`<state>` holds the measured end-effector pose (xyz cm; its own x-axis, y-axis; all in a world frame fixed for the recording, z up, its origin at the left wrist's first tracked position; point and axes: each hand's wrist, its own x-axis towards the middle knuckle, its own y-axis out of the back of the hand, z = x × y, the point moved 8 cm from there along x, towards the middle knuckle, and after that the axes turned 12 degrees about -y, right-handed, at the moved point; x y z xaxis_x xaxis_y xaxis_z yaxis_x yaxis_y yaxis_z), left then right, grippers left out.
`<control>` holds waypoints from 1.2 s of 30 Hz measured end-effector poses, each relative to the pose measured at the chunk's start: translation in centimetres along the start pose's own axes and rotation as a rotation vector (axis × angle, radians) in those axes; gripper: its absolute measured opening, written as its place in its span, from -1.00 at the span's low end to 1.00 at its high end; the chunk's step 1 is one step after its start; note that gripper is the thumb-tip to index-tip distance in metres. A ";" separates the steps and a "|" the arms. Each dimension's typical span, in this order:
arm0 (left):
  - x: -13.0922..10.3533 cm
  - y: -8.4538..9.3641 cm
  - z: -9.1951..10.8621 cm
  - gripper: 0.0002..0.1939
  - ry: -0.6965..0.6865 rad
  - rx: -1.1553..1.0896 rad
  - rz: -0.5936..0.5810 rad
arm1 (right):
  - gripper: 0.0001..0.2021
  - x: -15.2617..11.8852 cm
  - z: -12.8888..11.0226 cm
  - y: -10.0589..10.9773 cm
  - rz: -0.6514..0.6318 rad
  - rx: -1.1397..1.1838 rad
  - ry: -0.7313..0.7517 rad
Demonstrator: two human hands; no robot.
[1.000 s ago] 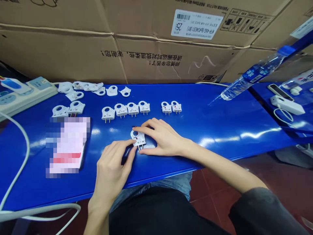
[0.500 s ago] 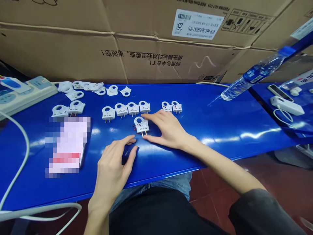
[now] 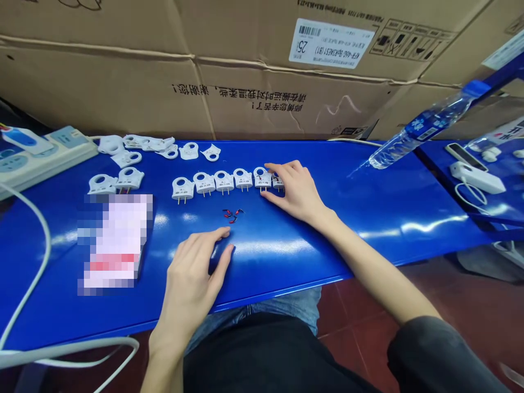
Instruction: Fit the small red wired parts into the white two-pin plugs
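A: Right hand?
B: Your right hand [image 3: 295, 191] is stretched out, wrist nearly straight, thumb and index finger pinching a white two-pin plug housing [image 3: 263, 183] between hole end and pins. Another housing [image 3: 277, 180] is part-hidden behind your fingers.
A: Left?
B: Your left hand [image 3: 198, 265] is nearer you, fingers curled, thumb and index tips apart, just short of red-and-black wire pieces [image 3: 232, 220].
A: Outward?
B: Four plug housings [image 3: 225, 187] in a row, left of your pinched one, on the blue table [image 3: 360, 210].
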<state>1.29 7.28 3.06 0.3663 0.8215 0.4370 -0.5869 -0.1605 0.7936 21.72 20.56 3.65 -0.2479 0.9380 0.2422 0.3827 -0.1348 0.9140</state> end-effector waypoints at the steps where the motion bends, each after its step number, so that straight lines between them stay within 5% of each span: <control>1: 0.0 0.0 0.0 -0.69 -0.003 0.001 -0.001 | -0.42 0.0 0.0 0.0 0.003 0.000 -0.001; 17: 0.0 0.0 0.2 -0.71 -0.026 0.019 -0.005 | -0.50 -1.6 -4.2 -1.6 -0.025 -0.015 0.232; 23: 0.1 0.1 0.2 -0.71 -0.025 0.018 -0.005 | -0.77 -2.2 -5.4 -0.8 -0.037 0.077 0.290; 36: -0.2 0.4 -0.4 -0.53 0.078 -0.026 0.055 | -0.78 -3.9 -7.1 0.4 -0.015 0.190 0.350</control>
<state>0.71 7.32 3.09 0.2760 0.8521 0.4446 -0.6233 -0.1935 0.7577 16.52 14.55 5.39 -0.5306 0.7697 0.3551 0.5260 -0.0296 0.8500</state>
